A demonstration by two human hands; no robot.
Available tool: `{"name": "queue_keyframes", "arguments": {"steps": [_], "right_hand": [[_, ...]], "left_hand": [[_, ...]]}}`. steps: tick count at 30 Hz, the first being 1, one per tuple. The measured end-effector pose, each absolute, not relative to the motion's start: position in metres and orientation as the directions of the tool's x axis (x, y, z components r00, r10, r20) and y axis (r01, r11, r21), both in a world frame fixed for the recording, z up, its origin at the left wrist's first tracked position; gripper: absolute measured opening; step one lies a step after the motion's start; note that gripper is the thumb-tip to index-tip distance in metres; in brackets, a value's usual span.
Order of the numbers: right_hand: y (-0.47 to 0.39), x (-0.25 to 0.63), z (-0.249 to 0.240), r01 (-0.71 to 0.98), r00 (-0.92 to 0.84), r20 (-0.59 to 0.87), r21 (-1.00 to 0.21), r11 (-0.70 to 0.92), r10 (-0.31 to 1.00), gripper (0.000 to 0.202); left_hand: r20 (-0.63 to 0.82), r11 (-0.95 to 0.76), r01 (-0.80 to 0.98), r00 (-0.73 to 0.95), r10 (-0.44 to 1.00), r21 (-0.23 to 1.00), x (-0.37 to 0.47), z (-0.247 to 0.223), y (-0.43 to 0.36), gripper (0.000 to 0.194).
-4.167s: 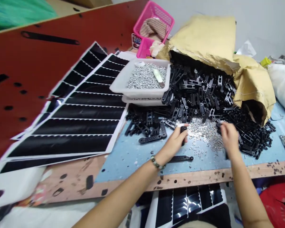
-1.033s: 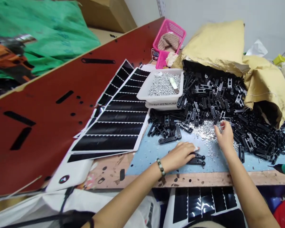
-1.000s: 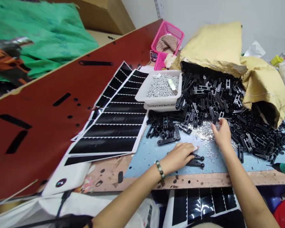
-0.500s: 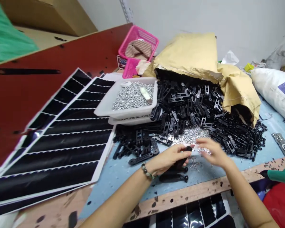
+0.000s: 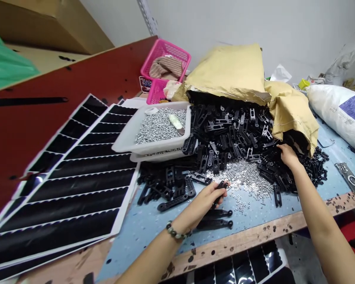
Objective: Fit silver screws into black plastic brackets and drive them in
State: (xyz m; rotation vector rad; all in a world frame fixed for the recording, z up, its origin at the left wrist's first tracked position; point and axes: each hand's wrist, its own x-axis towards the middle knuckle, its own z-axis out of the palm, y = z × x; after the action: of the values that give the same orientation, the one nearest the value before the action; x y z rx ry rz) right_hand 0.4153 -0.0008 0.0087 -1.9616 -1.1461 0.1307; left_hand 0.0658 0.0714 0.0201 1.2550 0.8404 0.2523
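My left hand point(image 5: 208, 198), with a bead bracelet at the wrist, is closed around a dark plastic part point(image 5: 222, 184) above the blue table mat. Below it lie two long black handle-shaped pieces point(image 5: 215, 224), side by side. Over at the right, my right hand point(image 5: 289, 156) reaches into the heap of small black plastic parts point(image 5: 239, 132), beside the mouth of a torn paper sack point(image 5: 297, 106). Its fingers are pressed together among the parts, and what they grip, if anything, is hidden. Loose metal nuts and screws point(image 5: 248, 177) are spread between the hands.
A white tub point(image 5: 150, 148) of screws stands left of the heap, with pink baskets point(image 5: 165, 47) behind. Sheets of black strips point(image 5: 85, 177) cover the left side. A larger paper sack point(image 5: 227, 71) and a white sack point(image 5: 340, 110) stand at the back and right.
My right hand has left the left hand and moved right and away from me to the black parts by the sack. The left hand keeps its dark part, slightly shifted left.
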Motion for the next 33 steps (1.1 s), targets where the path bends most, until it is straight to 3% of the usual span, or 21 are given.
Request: {"name": "queue_keyframes", "arguments": {"steps": [5,9,15,21,25,29,31,33], "right_hand": [[-0.015,0.354,0.016,0.589,0.512,0.330,-0.807,-0.045,0.793,0.023],[-0.027,0.291,0.021,0.312,0.386,0.331,-0.925,0.215,0.861,0.014],[-0.038,0.256,0.032,0.287,0.308,0.325,-0.928,0.239,0.894,0.013],[-0.045,0.248,0.037,0.334,0.237,0.376,-0.897,0.289,0.896,0.013],[-0.047,0.244,0.038,0.240,0.276,0.332,-0.933,0.270,0.902,0.014],[-0.049,0.233,0.034,-0.049,0.302,0.199,-0.973,0.224,0.932,0.018],[-0.051,0.228,0.032,-0.216,0.278,0.125,-0.958,0.189,0.952,0.020],[-0.053,0.233,0.031,-0.267,0.250,0.081,-0.952,0.149,0.965,0.022]], "left_hand": [[-0.320,0.212,0.241,0.671,0.669,0.947,0.067,0.030,0.069,0.044],[-0.146,0.028,0.188,0.653,0.743,0.982,0.076,0.055,0.060,0.031],[0.081,-0.217,0.126,0.661,0.746,0.968,0.088,0.078,0.050,0.019],[0.197,-0.368,0.103,0.697,0.690,0.924,0.090,0.081,0.043,0.015],[0.367,-0.586,0.099,0.692,0.622,0.805,0.089,0.073,0.039,0.013],[0.602,-0.840,-0.011,0.703,0.379,0.542,0.089,0.059,0.045,0.020],[0.651,-0.891,-0.073,0.709,0.270,0.449,0.090,0.057,0.047,0.026],[0.658,-0.895,-0.119,0.720,0.222,0.431,0.090,0.059,0.045,0.028]]}}
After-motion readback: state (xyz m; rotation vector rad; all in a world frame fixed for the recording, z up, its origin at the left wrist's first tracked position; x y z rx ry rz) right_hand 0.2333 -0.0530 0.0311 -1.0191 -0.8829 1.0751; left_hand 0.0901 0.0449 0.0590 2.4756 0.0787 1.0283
